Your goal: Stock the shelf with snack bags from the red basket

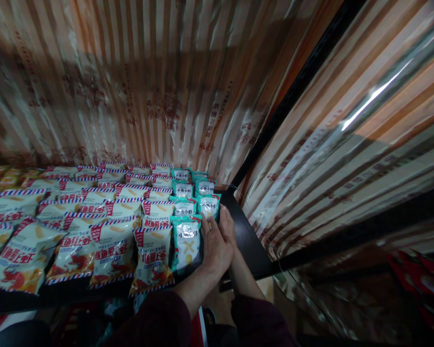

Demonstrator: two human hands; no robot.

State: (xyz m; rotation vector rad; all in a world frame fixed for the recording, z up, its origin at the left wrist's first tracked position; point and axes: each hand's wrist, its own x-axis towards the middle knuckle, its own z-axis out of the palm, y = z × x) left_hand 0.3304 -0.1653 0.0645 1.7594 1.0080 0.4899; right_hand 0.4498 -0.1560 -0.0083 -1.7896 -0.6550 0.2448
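Note:
A teal-and-white snack bag (pixel 209 206) stands at the right end of the shelf, with both hands at its lower part. My left hand (pixel 216 248) has its fingers on the bag's front lower edge. Pressed along its right side is my right hand (pixel 227 225), partly hidden behind the left one. Another teal snack bag (pixel 186 243) stands upright just left of my left hand. Behind them, more teal bags (pixel 184 189) form two short rows.
Several white-and-red snack bags (pixel 115 246) fill the shelf to the left, in rows. The black shelf (pixel 248 236) shows at the right, beside a dark metal post (pixel 275 113). Striped, shiny plastic sheeting (pixel 159 82) hangs behind. Red packages (pixel 423 279) lie at lower right.

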